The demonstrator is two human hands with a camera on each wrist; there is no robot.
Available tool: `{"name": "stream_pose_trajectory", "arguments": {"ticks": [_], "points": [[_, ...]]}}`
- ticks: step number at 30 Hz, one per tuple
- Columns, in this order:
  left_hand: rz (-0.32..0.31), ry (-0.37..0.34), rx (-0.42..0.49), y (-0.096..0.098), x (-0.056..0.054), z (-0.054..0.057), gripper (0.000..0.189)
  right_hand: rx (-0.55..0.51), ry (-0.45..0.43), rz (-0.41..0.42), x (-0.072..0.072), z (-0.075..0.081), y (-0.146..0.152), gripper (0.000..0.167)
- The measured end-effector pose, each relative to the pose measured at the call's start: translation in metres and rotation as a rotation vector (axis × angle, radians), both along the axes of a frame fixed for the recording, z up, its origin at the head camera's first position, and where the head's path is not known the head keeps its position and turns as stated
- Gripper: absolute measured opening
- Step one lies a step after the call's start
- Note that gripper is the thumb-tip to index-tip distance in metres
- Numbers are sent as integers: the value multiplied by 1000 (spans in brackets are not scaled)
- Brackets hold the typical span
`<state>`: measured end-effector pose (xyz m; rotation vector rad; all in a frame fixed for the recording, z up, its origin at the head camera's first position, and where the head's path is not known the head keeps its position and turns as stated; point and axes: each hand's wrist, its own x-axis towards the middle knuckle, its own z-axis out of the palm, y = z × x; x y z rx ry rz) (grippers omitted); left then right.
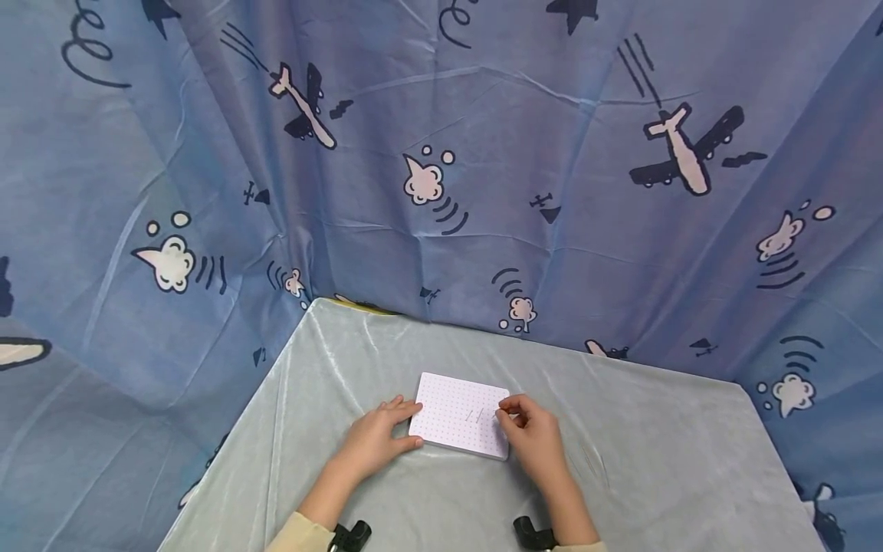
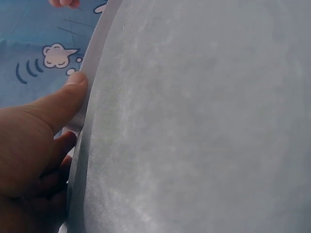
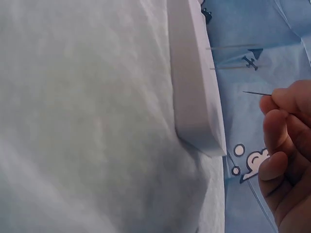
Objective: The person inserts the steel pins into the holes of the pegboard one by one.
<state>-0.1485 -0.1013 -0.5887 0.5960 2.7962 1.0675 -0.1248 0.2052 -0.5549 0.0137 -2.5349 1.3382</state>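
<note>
Both wrists low at bench [image 1: 655,460] near edge. Right hand [image 1: 534,437] pinches thin metal pin [image 3: 257,93], tip pointing at white dotted foam board [image 1: 461,415] lying flat just left; left hand [image 1: 375,441] spread, steadying board's left edge.

My left hand [image 1: 375,438] lies flat, palm down, fingers straight and relaxed, thumb stretched toward my right hand [image 1: 531,435]. The right sits level with it, just apart, fingers curled inward, thumb and forefinger pinched together. Both forearms angle in from below, wrists low.

White dotted board [image 1: 461,418] — perhaps pinkish
</note>
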Motion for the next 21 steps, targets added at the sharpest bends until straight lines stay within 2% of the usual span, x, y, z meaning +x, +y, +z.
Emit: {"name": "stream_pose_trajectory", "arguments": {"ticks": [8,21], "points": [[-1,-2,14,-1,-2,-3,65,26,-57,21,-1,-3,-12,15],[-1,14,12,0,-2,-3,64,64,-40,78,2,-13,-23,16]]}}
